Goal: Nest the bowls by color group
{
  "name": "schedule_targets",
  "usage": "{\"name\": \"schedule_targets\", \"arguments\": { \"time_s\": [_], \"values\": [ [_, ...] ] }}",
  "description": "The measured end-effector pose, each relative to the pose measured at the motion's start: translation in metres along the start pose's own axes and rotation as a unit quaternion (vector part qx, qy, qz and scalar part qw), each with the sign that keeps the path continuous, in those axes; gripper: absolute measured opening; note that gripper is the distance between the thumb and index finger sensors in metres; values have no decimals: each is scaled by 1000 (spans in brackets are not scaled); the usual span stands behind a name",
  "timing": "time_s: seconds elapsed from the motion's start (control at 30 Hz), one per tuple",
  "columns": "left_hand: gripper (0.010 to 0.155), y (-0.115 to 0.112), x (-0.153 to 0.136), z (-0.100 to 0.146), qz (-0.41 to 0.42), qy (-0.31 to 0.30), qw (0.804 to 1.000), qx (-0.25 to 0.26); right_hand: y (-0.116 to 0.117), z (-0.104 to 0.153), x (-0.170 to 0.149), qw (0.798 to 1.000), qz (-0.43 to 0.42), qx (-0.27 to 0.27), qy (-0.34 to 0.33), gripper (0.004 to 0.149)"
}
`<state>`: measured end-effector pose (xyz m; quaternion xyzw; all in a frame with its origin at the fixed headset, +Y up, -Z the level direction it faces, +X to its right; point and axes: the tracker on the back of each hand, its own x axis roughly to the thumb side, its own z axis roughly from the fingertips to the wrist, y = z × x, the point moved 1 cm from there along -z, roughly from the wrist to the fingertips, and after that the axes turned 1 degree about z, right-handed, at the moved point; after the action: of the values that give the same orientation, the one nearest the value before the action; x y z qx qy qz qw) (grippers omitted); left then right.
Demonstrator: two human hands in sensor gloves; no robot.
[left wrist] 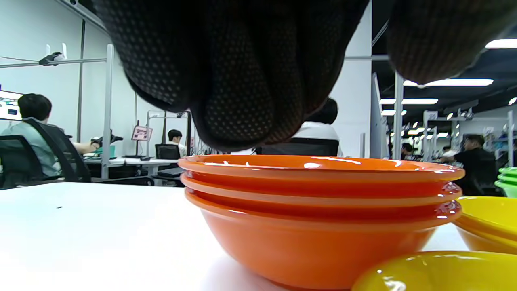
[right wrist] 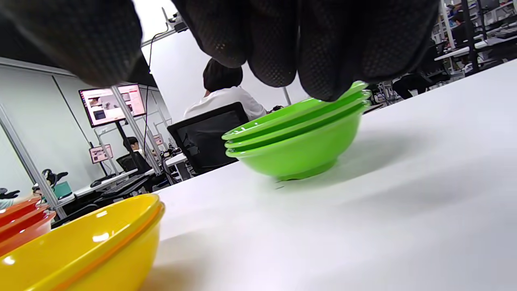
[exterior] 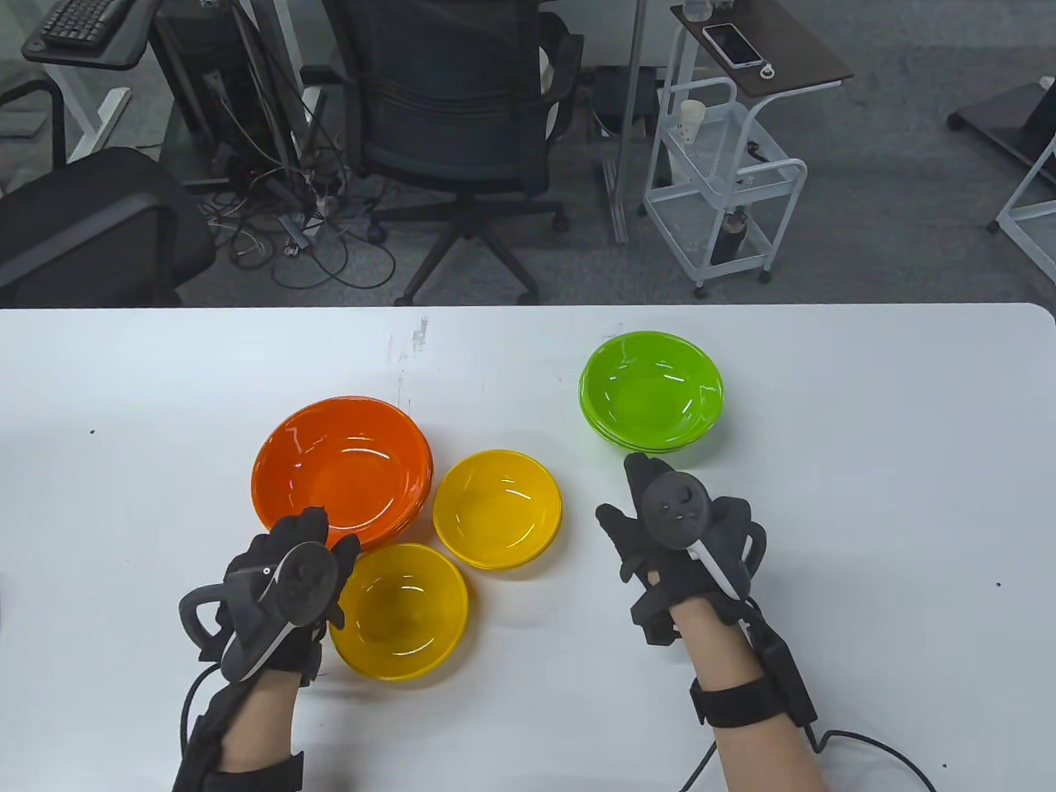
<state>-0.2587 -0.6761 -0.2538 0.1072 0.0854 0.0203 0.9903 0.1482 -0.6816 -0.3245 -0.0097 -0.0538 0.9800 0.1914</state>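
Note:
A stack of three orange bowls (exterior: 342,470) stands left of centre; it fills the left wrist view (left wrist: 323,210). A yellow bowl (exterior: 497,509), seemingly two nested, sits to its right, and a single yellow bowl (exterior: 404,610) sits nearer me. A stack of three green bowls (exterior: 652,392) stands to the right, also in the right wrist view (right wrist: 299,137). My left hand (exterior: 326,540) hovers over the orange stack's near rim, beside the near yellow bowl, holding nothing. My right hand (exterior: 620,491) is spread and empty, its fingertips (exterior: 634,462) just short of the green stack.
The white table (exterior: 866,495) ends at its far edge just behind the bowls. An office chair (exterior: 458,107) and a white cart (exterior: 726,181) stand on the floor beyond.

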Motion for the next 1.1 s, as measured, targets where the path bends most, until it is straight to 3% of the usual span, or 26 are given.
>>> {"name": "schedule_targets", "arguments": {
  "time_s": [0.3, 0.6, 0.9, 1.1],
  "values": [
    [57, -13, 1, -4, -41, 24, 988, -145, 7, 10, -28, 1000, -23, 0, 10, 74],
    [63, -41, 7, -7, -61, 36, 961, -268, 6, 9, -39, 999, -32, 5, 21, 74],
    [59, -66, 6, -11, -51, 34, 946, -317, 9, 9, -42, 999, -33, 5, 27, 73],
    [52, -73, 1, -14, 7, 29, 945, -326, 10, 8, -44, 999, -36, 8, 32, 74]
  ]
}}
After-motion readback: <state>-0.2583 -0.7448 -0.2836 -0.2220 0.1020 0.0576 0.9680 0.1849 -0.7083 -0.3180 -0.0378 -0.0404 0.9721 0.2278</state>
